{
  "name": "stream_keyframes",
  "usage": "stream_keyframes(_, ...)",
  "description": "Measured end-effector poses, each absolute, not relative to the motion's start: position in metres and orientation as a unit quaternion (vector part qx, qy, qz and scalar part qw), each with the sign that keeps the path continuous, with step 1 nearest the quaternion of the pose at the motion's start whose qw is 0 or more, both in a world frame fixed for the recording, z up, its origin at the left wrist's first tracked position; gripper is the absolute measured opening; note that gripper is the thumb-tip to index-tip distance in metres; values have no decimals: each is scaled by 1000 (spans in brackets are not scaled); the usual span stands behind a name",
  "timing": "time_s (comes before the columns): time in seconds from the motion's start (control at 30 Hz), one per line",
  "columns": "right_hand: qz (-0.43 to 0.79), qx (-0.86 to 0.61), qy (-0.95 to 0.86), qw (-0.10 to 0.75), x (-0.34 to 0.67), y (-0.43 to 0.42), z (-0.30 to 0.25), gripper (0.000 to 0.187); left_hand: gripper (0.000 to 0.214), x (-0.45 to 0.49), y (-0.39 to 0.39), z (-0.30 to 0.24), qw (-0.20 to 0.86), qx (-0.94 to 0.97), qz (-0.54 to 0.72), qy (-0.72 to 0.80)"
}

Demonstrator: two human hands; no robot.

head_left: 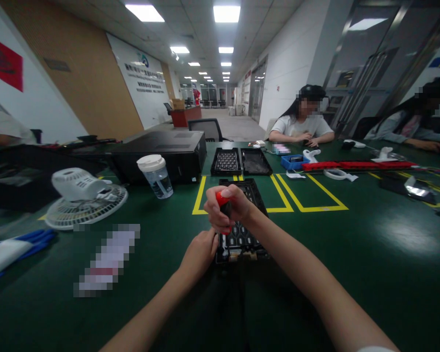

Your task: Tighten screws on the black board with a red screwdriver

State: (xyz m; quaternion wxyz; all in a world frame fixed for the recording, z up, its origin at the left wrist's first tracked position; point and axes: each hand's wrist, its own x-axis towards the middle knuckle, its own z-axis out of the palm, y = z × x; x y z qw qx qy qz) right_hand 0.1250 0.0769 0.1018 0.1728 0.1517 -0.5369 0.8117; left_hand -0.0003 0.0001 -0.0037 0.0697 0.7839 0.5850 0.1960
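In front of me a black plastic case [242, 239] lies on the green table, its inside showing rows of rounded cells. My right hand [229, 208] is closed around the red and black handle of a screwdriver [225, 210], held upright over the case's left side. The screwdriver's tip is hidden. Curled against the left edge of the case is my left hand [201, 249], closed on that edge just below the screwdriver. Its fingertips are partly covered.
Farther back lie an open black case half with cells [225, 161] and a black lid [255, 161]. To the left are a lidded cup [157, 178], a white fan [84, 200] and a large black box [161, 151]. A blue bin [293, 162] stands right; people sit beyond.
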Motion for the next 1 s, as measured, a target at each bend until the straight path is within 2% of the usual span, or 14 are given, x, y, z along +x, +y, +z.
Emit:
stream_keyframes(0.33, 800, 97, -520, 282, 128, 83, 97, 23, 34, 0, -1, -3, 78, 783, 202, 584)
stream_keyframes(0.67, 774, 108, -543, 308, 134, 68, 101, 24, 31, 1, 0, -3, 57, 786, 198, 582)
stream_keyframes(1.0, 738, 43, -573, 353, 131, 53, 105, 22, 27, 1, -1, -1, 55, 791, 201, 576)
